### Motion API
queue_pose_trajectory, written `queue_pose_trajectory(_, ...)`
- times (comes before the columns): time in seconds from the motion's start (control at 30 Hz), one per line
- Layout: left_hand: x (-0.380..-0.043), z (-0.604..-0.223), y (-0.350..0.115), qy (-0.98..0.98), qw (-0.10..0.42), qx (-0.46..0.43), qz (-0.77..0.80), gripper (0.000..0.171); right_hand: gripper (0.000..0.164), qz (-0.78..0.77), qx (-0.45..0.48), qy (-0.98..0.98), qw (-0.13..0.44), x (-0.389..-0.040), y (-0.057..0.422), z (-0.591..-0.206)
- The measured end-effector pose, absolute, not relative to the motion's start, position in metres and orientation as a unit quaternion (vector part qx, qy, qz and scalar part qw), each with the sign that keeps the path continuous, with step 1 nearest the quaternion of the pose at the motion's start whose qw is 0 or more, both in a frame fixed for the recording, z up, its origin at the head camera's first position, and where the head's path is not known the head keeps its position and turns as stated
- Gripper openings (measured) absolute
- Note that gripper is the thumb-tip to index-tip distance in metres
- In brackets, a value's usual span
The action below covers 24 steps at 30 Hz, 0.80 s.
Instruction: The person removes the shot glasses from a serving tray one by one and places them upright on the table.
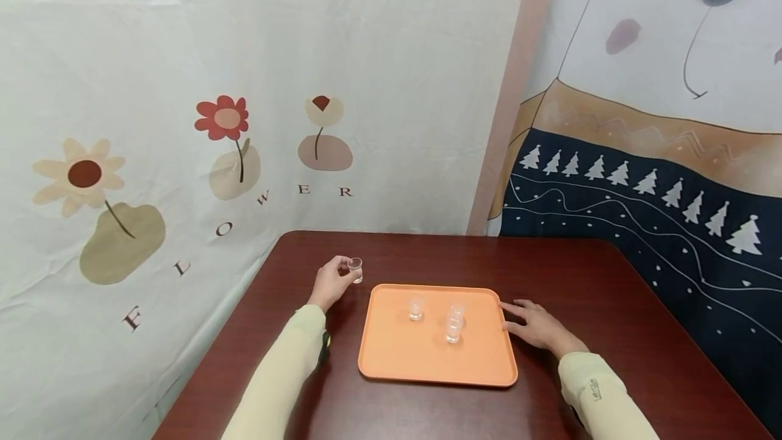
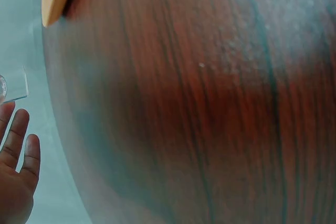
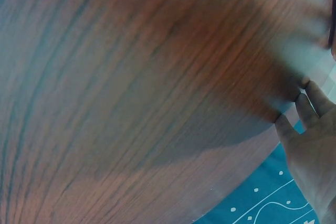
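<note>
L fingers (image 1: pixel 347 278) pinch 1 glass (image 1: pixel 357 266); 1 tray (image 1: pixel 406 355) nr.

Left wrist view crops left hand (image 2: pixel 16 177) and glass (image 2: pixel 16 85); sleeve lettering (image 1: pixel 595 390) looks illegible.

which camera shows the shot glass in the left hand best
The head view: the shot glass appears nearly whole there, with its rim visible and the left hand pinching its side. The left wrist view shows it larger but cut off by the picture's left edge; the right wrist view does not show it.
</note>
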<state>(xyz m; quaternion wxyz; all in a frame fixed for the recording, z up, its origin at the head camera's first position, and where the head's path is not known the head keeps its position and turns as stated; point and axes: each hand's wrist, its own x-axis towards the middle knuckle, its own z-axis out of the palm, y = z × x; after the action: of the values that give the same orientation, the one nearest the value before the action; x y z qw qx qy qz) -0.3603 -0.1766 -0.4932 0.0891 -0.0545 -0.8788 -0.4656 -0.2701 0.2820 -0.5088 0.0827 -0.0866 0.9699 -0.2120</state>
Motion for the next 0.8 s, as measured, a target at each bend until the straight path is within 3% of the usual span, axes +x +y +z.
queue_pose_trajectory(0.4, -0.365, -0.510, -0.185, -0.891, 0.094, -0.043, -0.442, 0.033, 0.061, -0.218, -0.097, 0.968, 0.075, -0.269, 0.282, -0.508)
queue_pose_trajectory(0.8, -0.365, -0.515, -0.188, -0.897, 0.062, -0.036, -0.436, 0.045, 0.062, -0.218, -0.094, 0.969, 0.076, -0.269, 0.282, -0.508)
